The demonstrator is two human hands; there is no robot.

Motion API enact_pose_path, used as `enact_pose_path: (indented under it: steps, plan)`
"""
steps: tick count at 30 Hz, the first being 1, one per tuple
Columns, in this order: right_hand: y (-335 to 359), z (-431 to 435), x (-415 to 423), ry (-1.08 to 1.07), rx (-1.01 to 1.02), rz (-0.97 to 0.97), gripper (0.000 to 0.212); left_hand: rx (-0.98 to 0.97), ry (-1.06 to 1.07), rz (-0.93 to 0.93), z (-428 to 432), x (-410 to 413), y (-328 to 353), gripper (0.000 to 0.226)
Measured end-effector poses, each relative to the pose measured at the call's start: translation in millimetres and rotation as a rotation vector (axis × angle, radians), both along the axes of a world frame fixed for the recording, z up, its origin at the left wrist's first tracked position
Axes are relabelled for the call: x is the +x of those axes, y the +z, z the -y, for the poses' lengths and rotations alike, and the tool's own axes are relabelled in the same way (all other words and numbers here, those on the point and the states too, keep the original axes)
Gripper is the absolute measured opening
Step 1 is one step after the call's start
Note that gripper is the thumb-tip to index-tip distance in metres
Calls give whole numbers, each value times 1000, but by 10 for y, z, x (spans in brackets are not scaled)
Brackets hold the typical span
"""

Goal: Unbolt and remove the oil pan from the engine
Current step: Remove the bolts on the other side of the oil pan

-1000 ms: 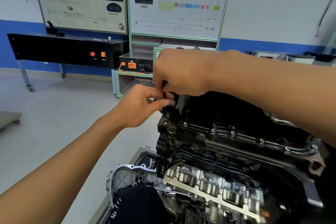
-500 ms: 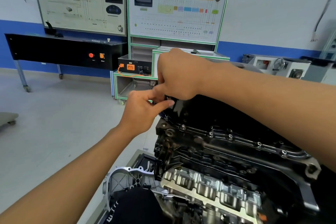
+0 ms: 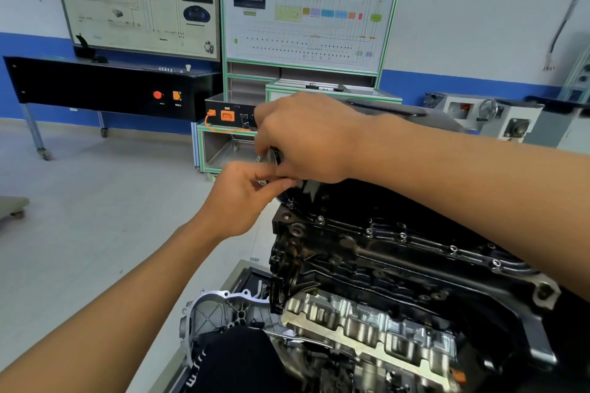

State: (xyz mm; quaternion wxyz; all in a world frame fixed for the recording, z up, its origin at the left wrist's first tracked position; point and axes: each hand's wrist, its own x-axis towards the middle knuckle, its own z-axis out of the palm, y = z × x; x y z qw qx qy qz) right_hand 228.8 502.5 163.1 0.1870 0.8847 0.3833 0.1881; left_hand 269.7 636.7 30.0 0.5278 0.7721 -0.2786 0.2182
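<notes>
Holds a small ribbed tool (image 3: pixel 271 156) in the curled right grip (image 3: pixel 306 137), at the far corner of the oil pan (image 3: pixel 351 201). Pinches thumb and forefinger of the left grip (image 3: pixel 242 198) together just beneath; cannot tell on what. Has the oil pan seated atop the engine (image 3: pixel 383 268), bolts (image 3: pixel 320 218) along its flange.

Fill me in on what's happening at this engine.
A person is working at the far corner of the black oil pan on top of the engine. The right hand curls over a small ribbed metal piece, probably a tool. The left hand pinches in just beneath it, and what it holds is hidden. Several bolts sit along the pan's near flange, so the pan is not off yet.
</notes>
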Motion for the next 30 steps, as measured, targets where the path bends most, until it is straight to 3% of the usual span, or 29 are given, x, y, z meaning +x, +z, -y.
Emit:
enact_pose_path:
  steps: [2, 4, 9, 12, 17, 20, 25, 30]
  plan:
    - [-105, 57, 3, 26, 197, 47, 32, -82, 26, 2, 37, 11, -41, 15]
    - [-237, 113, -13, 43, 425, 62, 33, -156, 40, -5, 72, 21, -75, 17]
    - [-642, 230, 0, -129, 579, -141, 32, -200, 91, 32, 127, -1, -103, 20]
    - [-738, 241, 66, -94, 734, -150, 36, -183, 121, 51, 132, 3, -111, 13]
    - [-1025, 118, 132, -4, 1162, -103, 19, -265, 115, 44, 147, 4, -137, 3]
    - [-1249, 20, 124, 58, 1351, -27, 12, -249, 14, 6, 119, -14, -149, 21]
    - [-1323, 55, 196, 132, 1354, 92, 8, -67, -72, -56, 26, -15, -153, 20]
    - [-1308, 149, 227, 98, 1250, -90, 25, -70, -33, 2, 40, 29, -105, 18]
